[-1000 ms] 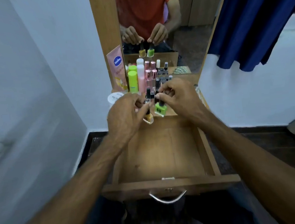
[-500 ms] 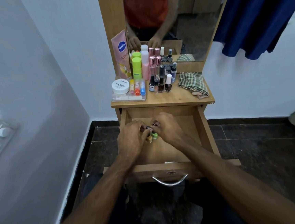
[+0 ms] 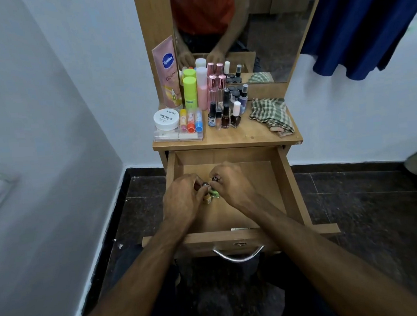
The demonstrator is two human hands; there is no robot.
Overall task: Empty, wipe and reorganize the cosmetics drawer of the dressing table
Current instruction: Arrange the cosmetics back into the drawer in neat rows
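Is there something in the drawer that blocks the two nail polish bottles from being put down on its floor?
Nothing visible does. The left hand holds the yellow bottle and the right hand the green bottle, low inside the drawer, whose visible wooden floor is bare.

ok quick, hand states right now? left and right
Left hand: fingers pinch the cap of the yellow nail polish bottle in the drawer.
Right hand: fingers pinch the cap of the green nail polish bottle.
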